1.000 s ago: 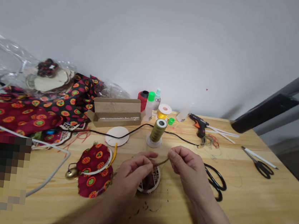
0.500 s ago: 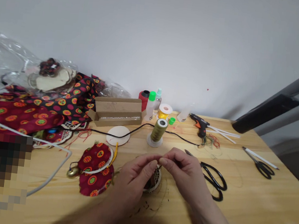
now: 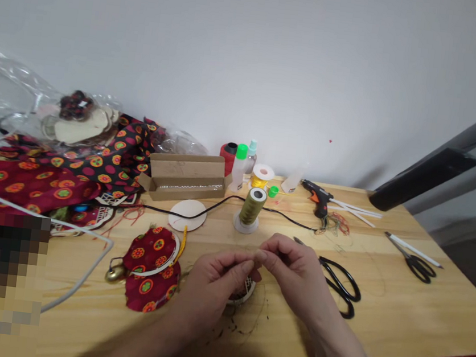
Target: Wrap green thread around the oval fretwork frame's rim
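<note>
My left hand [image 3: 220, 282] and my right hand [image 3: 294, 271] meet at the fingertips above the table, both closed in a pinch. Whatever lies between the fingertips is too fine to make out. Just under them is a small round piece with a pale rim and lattice [image 3: 248, 287], partly covered by my left hand. Thin loose strands and dark bits lie beside it. Behind my hands stands a spool of olive thread [image 3: 252, 207]. To the left rests a dark red patterned fabric pouch [image 3: 152, 272] with a pale curved edge and a brass bell [image 3: 115, 272].
Black-handled scissors [image 3: 349, 280] lie right of my right hand, with smaller scissors [image 3: 419, 268] and a white pen [image 3: 414, 250] farther right. A glue gun [image 3: 319, 199], bottles and an open cardboard box [image 3: 187, 175] stand at the back. A black cable [image 3: 218, 202] crosses the table.
My fingertips have shifted slightly over the round piece, and the left fingers now curl in a little more. Both hands remain pinched together; the view has moved very slightly.
</note>
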`<control>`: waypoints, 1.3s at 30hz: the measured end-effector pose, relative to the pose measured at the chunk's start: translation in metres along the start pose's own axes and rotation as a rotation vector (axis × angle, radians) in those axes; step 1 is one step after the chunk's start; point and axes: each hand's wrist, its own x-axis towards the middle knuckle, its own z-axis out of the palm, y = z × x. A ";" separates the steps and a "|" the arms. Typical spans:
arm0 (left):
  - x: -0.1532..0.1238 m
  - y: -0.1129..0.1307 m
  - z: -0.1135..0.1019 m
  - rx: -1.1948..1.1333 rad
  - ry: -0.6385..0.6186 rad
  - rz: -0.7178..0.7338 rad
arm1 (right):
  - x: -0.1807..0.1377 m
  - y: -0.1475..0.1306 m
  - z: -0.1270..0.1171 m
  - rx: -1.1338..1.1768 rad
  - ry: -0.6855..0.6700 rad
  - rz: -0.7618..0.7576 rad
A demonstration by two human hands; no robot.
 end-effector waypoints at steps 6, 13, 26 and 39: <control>-0.002 0.004 0.001 0.017 -0.024 0.006 | 0.003 0.001 0.000 0.026 -0.001 0.046; 0.001 -0.004 -0.001 -0.165 0.090 0.036 | -0.006 0.007 0.003 0.045 0.025 0.074; 0.005 -0.006 0.000 -0.284 0.157 0.018 | -0.010 0.012 0.014 0.013 -0.002 0.087; 0.006 -0.002 0.003 -0.407 0.258 -0.068 | -0.019 0.026 -0.027 -0.592 0.219 -0.099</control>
